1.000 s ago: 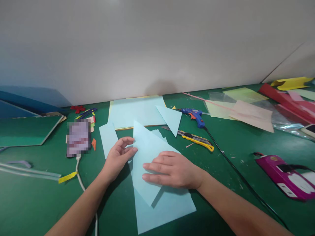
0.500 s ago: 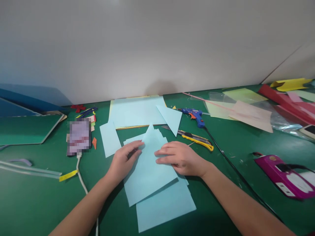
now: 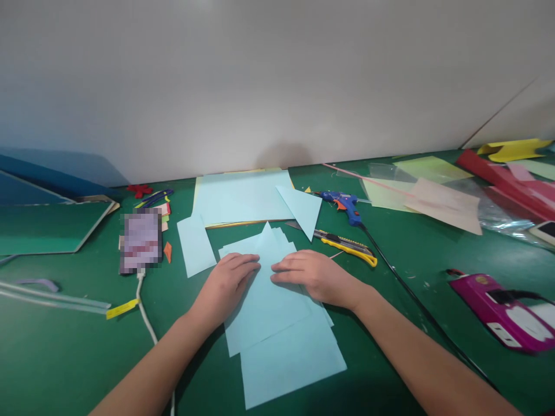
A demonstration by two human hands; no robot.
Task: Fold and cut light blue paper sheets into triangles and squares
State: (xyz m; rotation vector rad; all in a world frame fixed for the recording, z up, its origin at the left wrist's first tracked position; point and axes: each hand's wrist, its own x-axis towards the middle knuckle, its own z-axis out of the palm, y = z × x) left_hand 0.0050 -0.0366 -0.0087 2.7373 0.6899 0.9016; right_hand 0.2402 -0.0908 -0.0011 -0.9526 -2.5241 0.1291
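Observation:
A light blue sheet of paper (image 3: 269, 312) with a pointed top lies over several other light blue sheets (image 3: 295, 370) on the green table. My left hand (image 3: 229, 283) rests on its upper left side, fingers stretched out and flat. On the upper right, my right hand (image 3: 306, 274) presses with straight fingers, its tips a short gap from the left fingertips. Beyond the hands lie a small blue rectangle of paper (image 3: 195, 245), a blue paper triangle (image 3: 303, 208) and a larger stack of blue paper (image 3: 243, 193).
Right of the papers are a yellow utility knife (image 3: 347, 242) and a blue glue gun (image 3: 344, 205) with a black cord. A magenta power strip (image 3: 498, 312) sits at far right. On the left lies a blurred-out phone (image 3: 141, 240) with a white cable (image 3: 147, 318).
The pointed sheet's raised lower edge now lies flatter on the sheets beneath. My left hand has shifted slightly right and its fingers have flattened; the right hand has barely moved.

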